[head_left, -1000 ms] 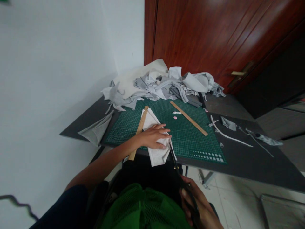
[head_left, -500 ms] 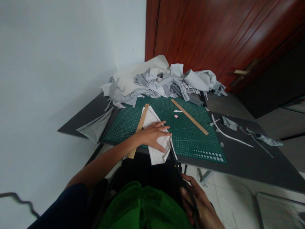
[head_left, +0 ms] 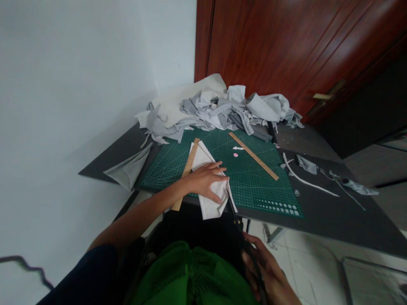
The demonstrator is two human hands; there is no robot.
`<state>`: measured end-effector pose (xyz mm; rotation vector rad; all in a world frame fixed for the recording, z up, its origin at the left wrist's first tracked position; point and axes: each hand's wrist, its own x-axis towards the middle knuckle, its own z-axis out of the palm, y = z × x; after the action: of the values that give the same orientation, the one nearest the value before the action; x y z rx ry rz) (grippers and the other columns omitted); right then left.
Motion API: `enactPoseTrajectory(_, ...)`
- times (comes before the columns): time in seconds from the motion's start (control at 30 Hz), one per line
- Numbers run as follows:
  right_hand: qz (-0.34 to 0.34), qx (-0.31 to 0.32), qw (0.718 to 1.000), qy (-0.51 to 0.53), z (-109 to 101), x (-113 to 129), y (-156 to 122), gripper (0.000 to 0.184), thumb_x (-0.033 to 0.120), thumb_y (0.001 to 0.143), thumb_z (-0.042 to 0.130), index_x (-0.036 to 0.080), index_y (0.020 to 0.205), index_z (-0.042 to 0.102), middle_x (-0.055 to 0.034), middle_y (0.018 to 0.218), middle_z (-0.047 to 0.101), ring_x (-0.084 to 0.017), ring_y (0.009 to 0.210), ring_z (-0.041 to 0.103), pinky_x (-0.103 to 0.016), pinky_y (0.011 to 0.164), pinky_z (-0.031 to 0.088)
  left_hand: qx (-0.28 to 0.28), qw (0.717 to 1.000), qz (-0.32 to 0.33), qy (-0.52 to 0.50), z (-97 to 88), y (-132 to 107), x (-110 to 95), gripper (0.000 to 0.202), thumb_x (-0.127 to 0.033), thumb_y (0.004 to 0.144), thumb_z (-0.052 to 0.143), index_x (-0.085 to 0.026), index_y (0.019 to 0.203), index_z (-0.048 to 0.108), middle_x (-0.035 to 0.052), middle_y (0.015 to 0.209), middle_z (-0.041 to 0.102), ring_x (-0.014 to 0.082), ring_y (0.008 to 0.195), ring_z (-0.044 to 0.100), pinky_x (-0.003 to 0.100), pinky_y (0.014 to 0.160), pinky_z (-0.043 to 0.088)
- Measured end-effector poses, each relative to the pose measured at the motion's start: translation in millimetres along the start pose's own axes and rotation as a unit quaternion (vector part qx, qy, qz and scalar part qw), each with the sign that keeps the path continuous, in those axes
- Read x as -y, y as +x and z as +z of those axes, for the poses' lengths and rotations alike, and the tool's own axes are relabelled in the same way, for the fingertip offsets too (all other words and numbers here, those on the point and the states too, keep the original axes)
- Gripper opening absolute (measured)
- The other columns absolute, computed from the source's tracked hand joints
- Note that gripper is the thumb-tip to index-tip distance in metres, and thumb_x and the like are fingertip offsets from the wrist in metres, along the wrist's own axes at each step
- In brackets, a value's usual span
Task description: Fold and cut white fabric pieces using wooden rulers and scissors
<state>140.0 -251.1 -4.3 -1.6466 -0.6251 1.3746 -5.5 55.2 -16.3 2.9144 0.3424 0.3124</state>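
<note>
My left hand (head_left: 207, 181) lies with fingers spread on a pale folded piece of fabric (head_left: 208, 208) at the front edge of the green cutting mat (head_left: 254, 186). The fabric's near end hangs past the table edge. At the lower right, my right hand (head_left: 269, 267) is closed around the dark handles of large scissors (head_left: 234, 215). Their blades reach up to the fabric's right side, where a narrow strip stands apart from the main piece. A wooden ruler (head_left: 190, 159) lies along the fabric's left side, partly under my left forearm.
A second wooden ruler (head_left: 253, 156) rests on the mat near a pink chip (head_left: 235, 155). Grey and white fabric scraps (head_left: 216, 110) are heaped at the back. A folded grey cloth (head_left: 129, 169) lies left; a white strip (head_left: 308, 182) and small scraps lie right on the dark table (head_left: 337, 216).
The whole view has shifted very slightly. My left hand stays flat on the fabric, and the scissors remain at its right edge with almost no visible movement.
</note>
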Motion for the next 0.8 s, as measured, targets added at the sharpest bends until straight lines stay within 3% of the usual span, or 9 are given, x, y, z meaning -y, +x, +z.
enactPoseTrajectory(0.17, -0.001, -0.005, 1.000, 0.004, 2.0, -0.3, -0.8, 0.078, 0.068, 0.080, 0.070, 0.028, 0.143, 0.046, 0.0015, 0.079, 0.063, -0.007, 0.045, 0.041, -0.019, 0.038, 0.031, 0.001, 1.000, -0.003, -0.004, -1.1, 0.4, 0.0, 0.094, -0.077, 0.069, 0.072, -0.026, 0.145, 0.054, 0.0102, 0.157, 0.045, 0.0369, 0.152, 0.024, 0.049, 0.121, 0.023)
enactPoseTrajectory(0.8, -0.015, 0.011, 1.000, 0.020, 2.5, -3.8, 0.3, 0.073, 0.068, 0.079, 0.071, 0.028, 0.137, 0.053, 0.0042, 0.069, 0.058, -0.006, 0.040, 0.038, -0.018, 0.035, 0.031, 0.002, 1.000, -0.011, -0.015, 0.7, 0.4, 0.3, 0.098, -0.079, 0.066, 0.073, -0.026, 0.145, 0.054, 0.0098, 0.158, 0.044, 0.0372, 0.152, 0.025, 0.049, 0.122, 0.021)
